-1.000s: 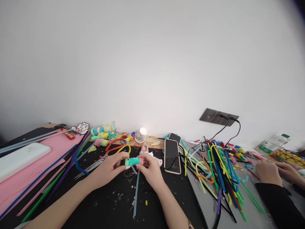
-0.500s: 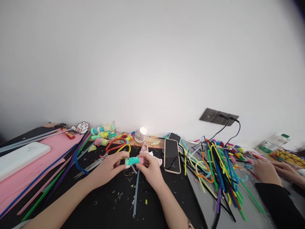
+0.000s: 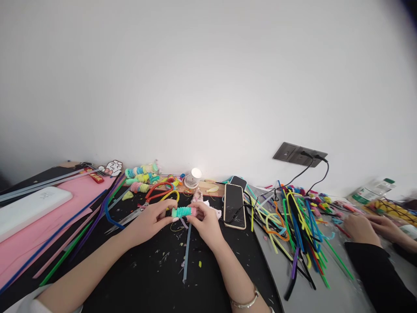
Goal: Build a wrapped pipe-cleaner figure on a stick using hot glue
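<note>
A coil of wound pipe cleaner (image 3: 183, 211), green, teal and pink, is held level over the black table between both hands. My left hand (image 3: 148, 222) pinches its green left end with thumb and fingers. Around the pink right end close the thumb and fingers of my right hand (image 3: 206, 224). A translucent glue stick (image 3: 186, 256) lies just below the coil. Beyond my left hand are scissors (image 3: 124, 221) with red and yellow handles. Similar pastel coils (image 3: 139, 187) sit behind them. A small white cup (image 3: 193, 178) stands by the wall.
A phone (image 3: 234, 206) lies right of my hands, beside a heap of coloured pipe cleaners (image 3: 298, 230). Pink sheets (image 3: 84, 195) and a white box (image 3: 35, 211) are at left. Cables hang from a wall socket (image 3: 298, 154). A co-worker's hands (image 3: 361, 230) are at far right.
The view has tilted slightly, so the wall socket and tabletop things sit a little higher in it. Both hands still hold the coil, with little change in grip.
</note>
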Action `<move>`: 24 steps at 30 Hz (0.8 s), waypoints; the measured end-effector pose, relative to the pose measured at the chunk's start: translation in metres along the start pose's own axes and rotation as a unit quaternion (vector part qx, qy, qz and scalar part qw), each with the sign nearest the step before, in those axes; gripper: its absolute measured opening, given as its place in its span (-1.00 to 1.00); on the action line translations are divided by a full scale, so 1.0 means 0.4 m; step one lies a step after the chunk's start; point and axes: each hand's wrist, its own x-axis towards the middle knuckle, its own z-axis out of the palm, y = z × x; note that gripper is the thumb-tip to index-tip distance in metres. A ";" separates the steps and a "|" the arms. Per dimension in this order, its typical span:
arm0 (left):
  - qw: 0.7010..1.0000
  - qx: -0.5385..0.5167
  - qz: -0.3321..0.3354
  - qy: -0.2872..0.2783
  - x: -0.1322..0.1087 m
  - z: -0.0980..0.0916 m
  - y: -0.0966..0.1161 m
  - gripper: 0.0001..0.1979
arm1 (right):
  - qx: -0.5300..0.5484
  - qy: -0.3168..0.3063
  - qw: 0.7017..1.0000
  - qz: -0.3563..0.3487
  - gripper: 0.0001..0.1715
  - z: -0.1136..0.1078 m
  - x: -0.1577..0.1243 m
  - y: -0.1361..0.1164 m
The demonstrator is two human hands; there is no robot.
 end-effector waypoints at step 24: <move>0.995 0.052 0.018 0.082 0.008 0.002 -0.037 -0.78 | -0.023 0.143 0.989 -0.022 -0.86 -0.014 0.003 -0.006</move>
